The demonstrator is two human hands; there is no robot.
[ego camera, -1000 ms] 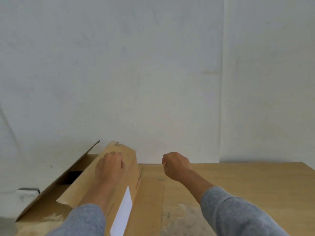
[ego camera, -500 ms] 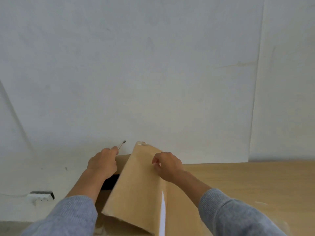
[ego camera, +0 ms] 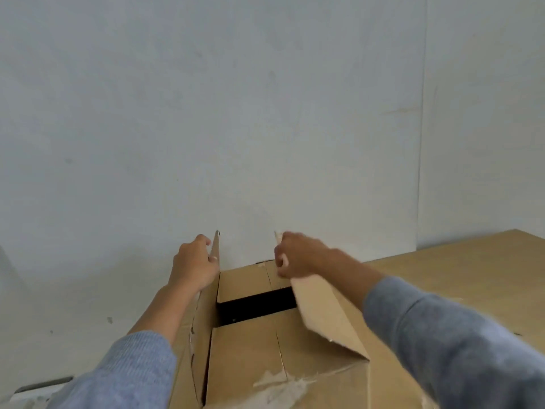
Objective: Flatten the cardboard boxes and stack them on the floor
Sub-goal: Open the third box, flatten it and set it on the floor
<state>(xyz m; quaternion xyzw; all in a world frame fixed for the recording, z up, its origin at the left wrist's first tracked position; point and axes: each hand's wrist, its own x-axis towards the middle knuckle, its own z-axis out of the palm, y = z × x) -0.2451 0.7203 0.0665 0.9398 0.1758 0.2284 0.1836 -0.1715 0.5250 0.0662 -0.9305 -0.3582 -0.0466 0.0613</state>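
Note:
A brown cardboard box [ego camera: 250, 355] stands in front of me with its top open. A dark gap shows between its two inner flaps. My left hand [ego camera: 193, 265] grips the far end of the left outer flap [ego camera: 213, 255], which stands nearly upright and edge-on to me. My right hand [ego camera: 298, 256] grips the far end of the right outer flap [ego camera: 324, 314], which is raised and tilts outward to the right. Torn tape residue [ego camera: 283, 388] marks the near inner flap. Grey sleeves cover both forearms.
A wooden table top [ego camera: 460, 273] runs to the right of the box and carries it. A plain white wall [ego camera: 265, 113] fills the view behind. A white socket strip [ego camera: 44, 385] lies at the lower left by the wall base.
Both hands have spread the outer flaps apart. The right flap, which lay over the opening, now tilts to the right, and the box's inner flaps and dark gap show.

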